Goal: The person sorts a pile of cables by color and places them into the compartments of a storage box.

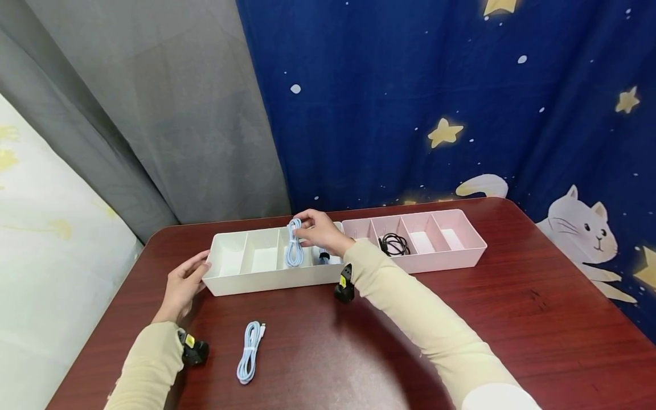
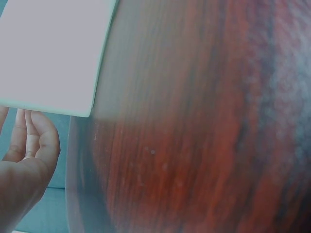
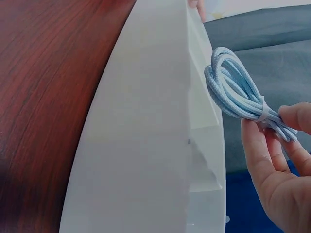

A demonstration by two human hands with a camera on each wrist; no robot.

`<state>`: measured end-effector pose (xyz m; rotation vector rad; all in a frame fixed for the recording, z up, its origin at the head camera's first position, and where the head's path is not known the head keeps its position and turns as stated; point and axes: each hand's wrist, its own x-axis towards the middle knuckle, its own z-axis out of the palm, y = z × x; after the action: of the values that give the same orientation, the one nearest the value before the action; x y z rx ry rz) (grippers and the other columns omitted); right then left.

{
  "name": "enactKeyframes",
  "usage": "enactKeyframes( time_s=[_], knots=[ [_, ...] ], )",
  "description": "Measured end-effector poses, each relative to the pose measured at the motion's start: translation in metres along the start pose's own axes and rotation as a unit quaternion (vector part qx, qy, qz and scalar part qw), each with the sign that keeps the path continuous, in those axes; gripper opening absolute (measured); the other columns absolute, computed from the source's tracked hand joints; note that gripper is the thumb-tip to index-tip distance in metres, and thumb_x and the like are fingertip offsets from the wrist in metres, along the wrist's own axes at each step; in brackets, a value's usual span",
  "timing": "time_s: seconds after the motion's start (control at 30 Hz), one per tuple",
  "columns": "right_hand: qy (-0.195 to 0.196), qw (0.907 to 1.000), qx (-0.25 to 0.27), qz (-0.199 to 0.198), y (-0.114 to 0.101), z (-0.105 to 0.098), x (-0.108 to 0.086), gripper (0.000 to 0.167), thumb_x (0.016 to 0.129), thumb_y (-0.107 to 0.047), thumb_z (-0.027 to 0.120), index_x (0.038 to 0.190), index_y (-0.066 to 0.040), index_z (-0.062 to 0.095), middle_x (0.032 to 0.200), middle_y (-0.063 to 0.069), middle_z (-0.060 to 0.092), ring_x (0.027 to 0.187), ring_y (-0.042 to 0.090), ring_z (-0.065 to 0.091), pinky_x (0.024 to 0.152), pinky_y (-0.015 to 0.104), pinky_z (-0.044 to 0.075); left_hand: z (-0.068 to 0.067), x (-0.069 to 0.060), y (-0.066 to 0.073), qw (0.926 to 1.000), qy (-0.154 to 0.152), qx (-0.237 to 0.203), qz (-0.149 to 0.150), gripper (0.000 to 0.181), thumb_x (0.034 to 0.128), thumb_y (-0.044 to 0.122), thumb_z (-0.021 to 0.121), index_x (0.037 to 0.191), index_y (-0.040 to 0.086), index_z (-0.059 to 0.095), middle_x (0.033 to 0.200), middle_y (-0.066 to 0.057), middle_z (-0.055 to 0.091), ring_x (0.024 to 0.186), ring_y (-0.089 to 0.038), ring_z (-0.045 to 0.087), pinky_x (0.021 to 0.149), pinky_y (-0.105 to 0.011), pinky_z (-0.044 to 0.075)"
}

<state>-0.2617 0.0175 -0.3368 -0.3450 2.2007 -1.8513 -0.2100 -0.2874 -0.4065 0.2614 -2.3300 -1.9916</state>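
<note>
My right hand [image 1: 320,230] pinches a coiled light-blue cable [image 3: 235,87] between thumb and fingers. The coil, bound by a pale tie, hangs over the long white divided box [image 1: 271,280]. Against the box's left end rests my left hand [image 1: 183,285], its fingers touching the end wall and rim. In the left wrist view, the fingers [image 2: 44,138] are loosely bent at the box's edge. Another light-blue cable [image 1: 248,354], also coiled and tied, lies on the table in front of the box. Partly hidden by my right hand, a cable with a black band [image 1: 324,257] sits in a right-hand compartment.
A pink divided box [image 1: 446,261] stands end to end with the white one, holding a coiled black cable [image 1: 394,245] in one compartment. Both boxes are near the back edge of the reddish-brown table [image 1: 517,319]. Grey and blue curtains [image 1: 359,114] hang behind.
</note>
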Motion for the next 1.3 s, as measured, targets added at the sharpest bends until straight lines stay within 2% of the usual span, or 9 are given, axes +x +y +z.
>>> enactKeyframes(
  time_s=[0.17, 0.4, 0.63, 0.93, 1.03, 1.1, 1.3],
  knots=[
    [0.003, 0.9999, -0.009, 0.005, 0.002, 0.001, 0.001, 0.029, 0.083, 0.003, 0.057, 0.112, 0.000, 0.051, 0.088, 0.012, 0.051, 0.076, 0.017, 0.056, 0.065, 0.032, 0.050, 0.000, 0.001, 0.000, 1.0000, 0.002, 0.006, -0.002, 0.045, 0.0863, 0.028, 0.058, 0.129, 0.015, 0.048, 0.091, 0.017, 0.054, 0.078, 0.002, 0.053, 0.062, -0.018, 0.046],
    [0.008, 0.9999, -0.009, 0.008, 0.004, 0.004, 0.004, 0.029, 0.083, 0.003, 0.057, 0.111, 0.002, 0.051, 0.086, 0.011, 0.050, 0.074, 0.018, 0.055, 0.066, 0.032, 0.050, -0.001, 0.001, -0.001, 0.9999, -0.005, -0.013, -0.001, 0.047, 0.0850, 0.027, 0.060, 0.129, 0.015, 0.048, 0.091, 0.016, 0.054, 0.078, 0.002, 0.053, 0.061, -0.018, 0.046],
    [0.014, 0.9996, -0.020, 0.012, 0.008, 0.005, 0.008, 0.029, 0.083, 0.003, 0.057, 0.112, 0.002, 0.051, 0.086, 0.011, 0.049, 0.075, 0.018, 0.055, 0.066, 0.032, 0.050, -0.001, 0.002, -0.002, 1.0000, -0.003, 0.003, 0.004, 0.046, 0.0851, 0.029, 0.059, 0.128, 0.017, 0.049, 0.093, 0.014, 0.053, 0.077, 0.002, 0.053, 0.062, -0.017, 0.046],
    [0.022, 0.9995, -0.004, 0.023, 0.013, 0.011, 0.013, 0.031, 0.081, 0.005, 0.058, 0.112, 0.003, 0.052, 0.084, 0.010, 0.048, 0.075, 0.019, 0.055, 0.065, 0.031, 0.050, -0.001, 0.001, -0.001, 0.9999, -0.001, 0.015, 0.003, 0.047, 0.0857, 0.029, 0.059, 0.129, 0.016, 0.048, 0.093, 0.016, 0.052, 0.080, 0.003, 0.052, 0.062, -0.017, 0.046],
    [0.022, 0.9995, -0.003, 0.021, 0.012, 0.012, 0.013, 0.031, 0.081, 0.005, 0.058, 0.111, 0.002, 0.052, 0.083, 0.008, 0.046, 0.074, 0.018, 0.054, 0.064, 0.031, 0.050, -0.001, 0.002, -0.001, 1.0000, -0.002, 0.006, 0.000, 0.047, 0.0854, 0.028, 0.059, 0.129, 0.016, 0.048, 0.093, 0.015, 0.053, 0.080, 0.002, 0.052, 0.062, -0.017, 0.046],
    [0.018, 0.9995, -0.002, 0.026, 0.004, 0.012, 0.007, 0.031, 0.082, 0.006, 0.057, 0.112, 0.004, 0.051, 0.083, 0.009, 0.045, 0.078, 0.022, 0.054, 0.067, 0.034, 0.050, -0.001, 0.001, -0.001, 1.0000, -0.004, 0.002, 0.002, 0.047, 0.0852, 0.028, 0.059, 0.129, 0.015, 0.048, 0.092, 0.015, 0.053, 0.079, 0.002, 0.052, 0.062, -0.017, 0.046],
    [0.023, 0.9992, -0.004, 0.031, 0.009, 0.014, 0.011, 0.032, 0.082, 0.006, 0.058, 0.113, 0.004, 0.051, 0.084, 0.009, 0.045, 0.078, 0.021, 0.054, 0.066, 0.032, 0.050, -0.001, 0.001, 0.000, 0.9999, -0.007, 0.010, 0.003, 0.049, 0.0856, 0.029, 0.059, 0.130, 0.014, 0.047, 0.093, 0.014, 0.053, 0.079, 0.002, 0.052, 0.062, -0.017, 0.046]
  ],
)
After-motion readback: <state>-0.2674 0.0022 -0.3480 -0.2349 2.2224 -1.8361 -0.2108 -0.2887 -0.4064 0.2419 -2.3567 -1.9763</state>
